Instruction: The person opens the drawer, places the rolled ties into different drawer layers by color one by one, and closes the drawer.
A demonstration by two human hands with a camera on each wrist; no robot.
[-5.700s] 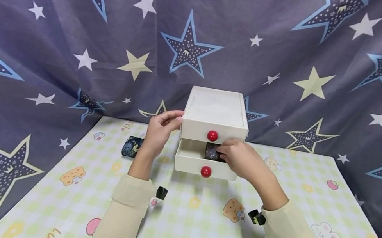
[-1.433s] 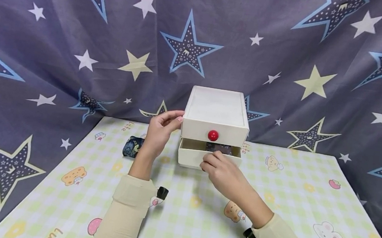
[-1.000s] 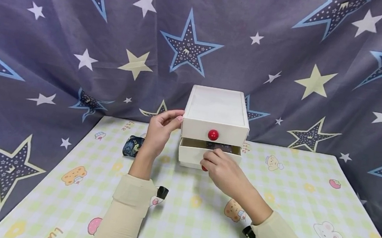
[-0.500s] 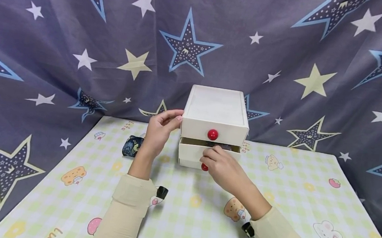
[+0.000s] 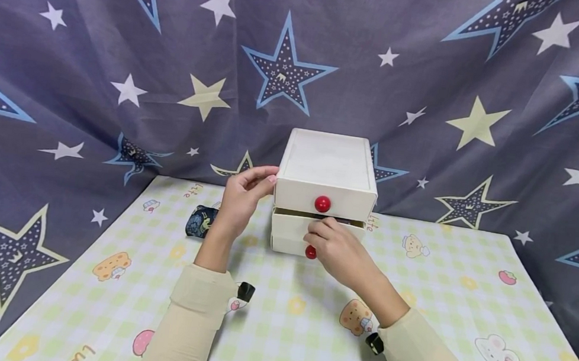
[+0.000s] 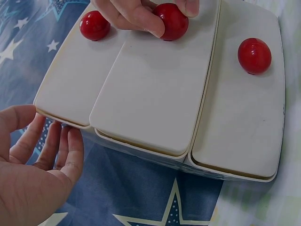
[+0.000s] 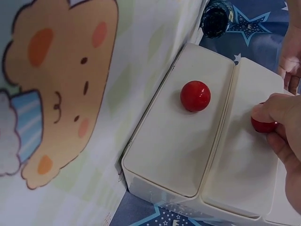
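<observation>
A white cabinet (image 5: 330, 160) with three stacked drawers stands at the back of the table. My right hand (image 5: 337, 251) pinches the red knob (image 7: 264, 124) of the middle drawer (image 6: 146, 89) between thumb and fingers. That drawer stands out slightly, leaving a narrow dark gap under the top drawer (image 5: 293, 196); its contents are almost hidden. My left hand (image 5: 244, 199) rests its fingertips against the cabinet's left side, near the top drawer's front corner. The top drawer's knob (image 5: 322, 204) and the bottom drawer's knob (image 5: 310, 252) are untouched.
A rolled, dark patterned fabric piece (image 5: 200, 222) lies left of the cabinet, behind my left wrist. A checked cloth with cartoon prints (image 5: 293, 336) covers the table. Behind the cabinet hangs a star-patterned curtain (image 5: 383, 114).
My right hand has left a dark patterned item inside the middle drawer and moved to its knob. The drawer has slid inward, nearly hiding that item. My left hand has stayed put.
</observation>
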